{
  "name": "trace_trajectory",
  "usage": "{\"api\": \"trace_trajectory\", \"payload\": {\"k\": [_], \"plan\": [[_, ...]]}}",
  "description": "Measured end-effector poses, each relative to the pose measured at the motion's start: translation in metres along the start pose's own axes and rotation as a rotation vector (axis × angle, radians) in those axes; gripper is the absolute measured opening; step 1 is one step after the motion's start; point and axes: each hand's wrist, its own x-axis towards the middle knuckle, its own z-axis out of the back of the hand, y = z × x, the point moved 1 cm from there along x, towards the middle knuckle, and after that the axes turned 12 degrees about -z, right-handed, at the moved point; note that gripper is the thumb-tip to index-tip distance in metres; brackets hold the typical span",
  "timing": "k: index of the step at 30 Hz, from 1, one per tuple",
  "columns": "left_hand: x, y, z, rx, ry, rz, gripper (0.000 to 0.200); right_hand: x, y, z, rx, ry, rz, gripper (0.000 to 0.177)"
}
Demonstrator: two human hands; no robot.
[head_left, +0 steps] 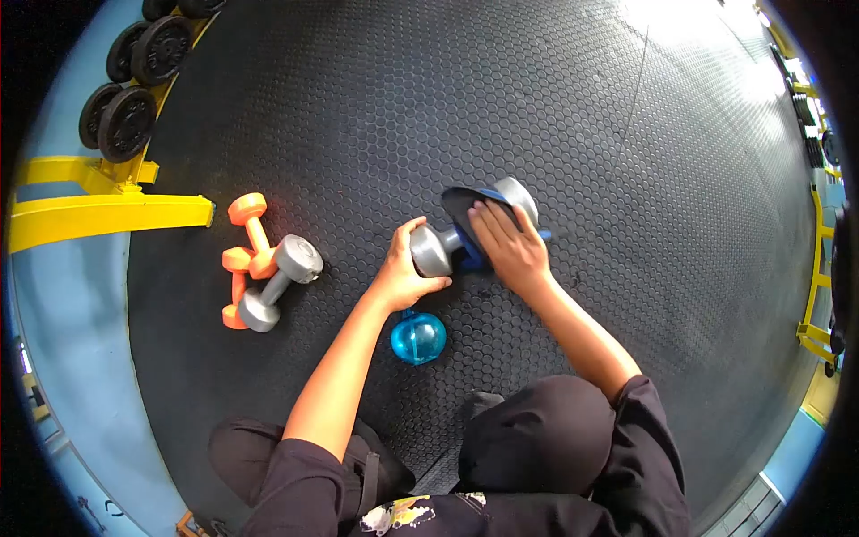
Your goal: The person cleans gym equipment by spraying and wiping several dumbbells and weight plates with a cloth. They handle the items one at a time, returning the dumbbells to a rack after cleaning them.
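A silver-grey dumbbell (431, 251) lies on the floor in front of me. My left hand (398, 276) is closed around its left head, thumb on the near side. Over the dumbbell's handle and right side is a dark cloth with blue parts (460, 204). Pressing that cloth against the dumbbell is my right hand (512, 246), fingers together and extended. The cloth covers most of the handle. Close below my left hand sits a round translucent blue bottle (418, 338), apart from both hands.
To the left, orange dumbbells (257, 234) lie against another silver-grey dumbbell (277, 288). A yellow rack leg (116, 219) juts in beyond them, with black weight plates (128, 123) above. Black hexagon-textured matting (376, 134) covers the floor. More yellow racking (816, 295) stands far right.
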Motion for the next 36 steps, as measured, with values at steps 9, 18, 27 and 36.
{"api": "trace_trajectory", "payload": {"k": [9, 18, 27, 36], "plan": [[-0.001, -0.018, -0.006, 0.090, -0.061, 0.058, 0.108, 0.050, -0.006, 0.029, 0.195, 0.168, -0.526, 0.063], [0.026, -0.014, 0.028, 0.133, 0.098, 0.268, 0.113, 0.013, 0.014, -0.008, 0.707, 0.078, -0.915, 0.077], [0.030, 0.007, 0.009, 0.508, -0.432, -0.224, 0.068, 0.038, 0.020, -0.056, 1.389, 0.208, -1.128, 0.056], [0.052, 0.016, 0.051, 0.112, -0.340, 0.460, 0.079, 0.093, 0.052, -0.064, 1.032, 0.699, -0.680, 0.035]]}}
